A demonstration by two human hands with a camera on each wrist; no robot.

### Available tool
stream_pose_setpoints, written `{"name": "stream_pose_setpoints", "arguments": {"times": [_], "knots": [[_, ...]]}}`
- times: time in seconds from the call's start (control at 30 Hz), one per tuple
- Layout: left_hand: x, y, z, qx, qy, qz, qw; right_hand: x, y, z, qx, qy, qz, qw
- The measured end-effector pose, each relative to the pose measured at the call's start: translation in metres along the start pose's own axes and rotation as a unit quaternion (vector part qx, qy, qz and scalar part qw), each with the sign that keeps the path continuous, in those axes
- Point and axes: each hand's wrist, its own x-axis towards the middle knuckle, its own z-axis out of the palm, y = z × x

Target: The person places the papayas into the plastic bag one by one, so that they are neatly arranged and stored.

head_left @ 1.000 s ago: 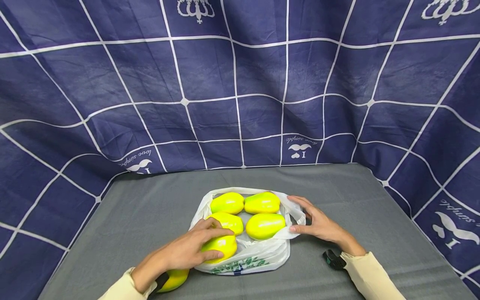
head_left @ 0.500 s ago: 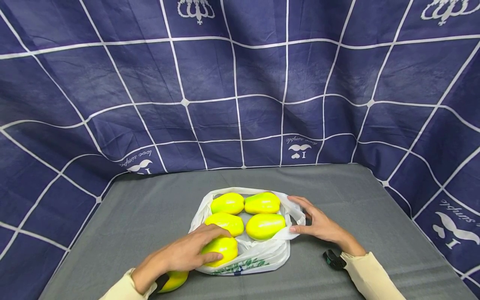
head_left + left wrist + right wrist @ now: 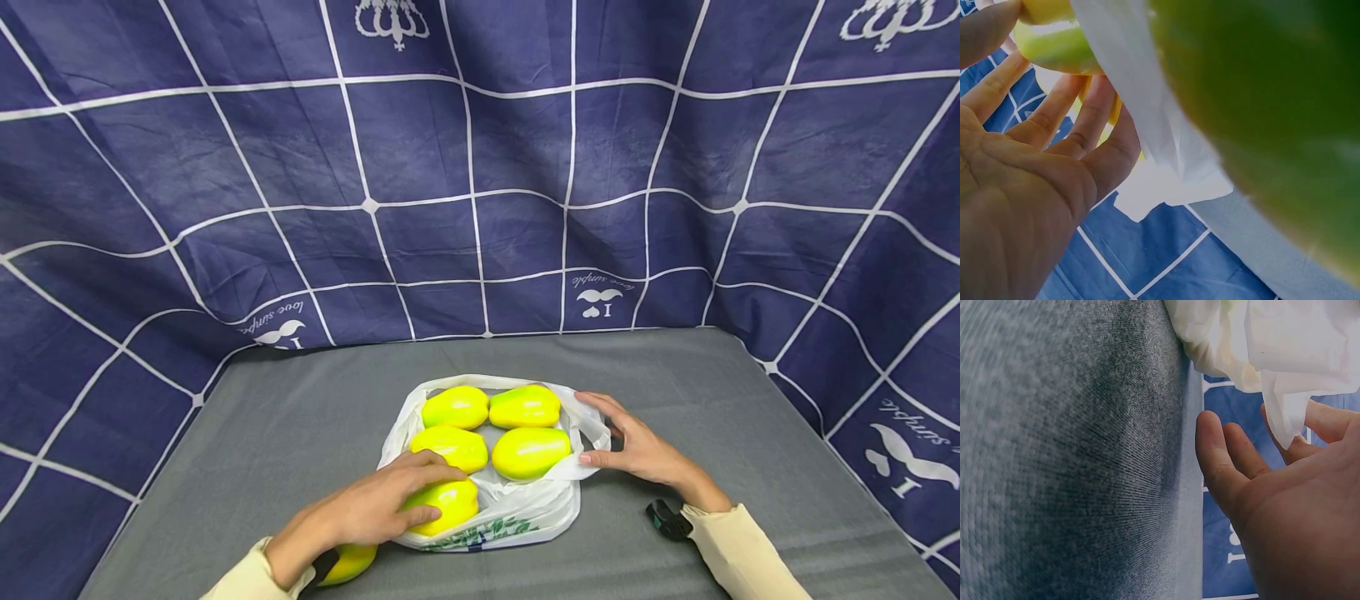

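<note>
At the bag mouth, left hand point(image 3: 360, 510) grips a mango point(image 3: 448, 504), right hand point(image 3: 637, 450) pinches the plastic bag point(image 3: 517, 510) rim; seating the fruit inside likely follows.

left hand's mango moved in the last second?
Yes, slightly: the mango under the left hand slid right, deeper into the bag, judged against the bag's green print.

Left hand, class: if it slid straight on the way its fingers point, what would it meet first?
Probably the near-right mango in the white bag; the left hand already grips the nearest mango.
</note>
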Motion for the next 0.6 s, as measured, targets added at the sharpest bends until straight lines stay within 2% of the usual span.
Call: {"name": "stream_pose_setpoints", "arguments": {"times": [0.4, 0.6], "knots": [[-0.0013, 0.0004, 0.0006, 0.021, 0.006, 0.006, 0.9998, 0.0000, 0.0006, 0.0009, 0.004, -0.002, 0.004, 1.000], [-0.0019, 0.0001, 0.0001, 0.016, -0.002, -0.008, 0.9998, 0.0000, 0.0015, 0.0012, 0.011, -0.003, 0.004, 1.000]]}}
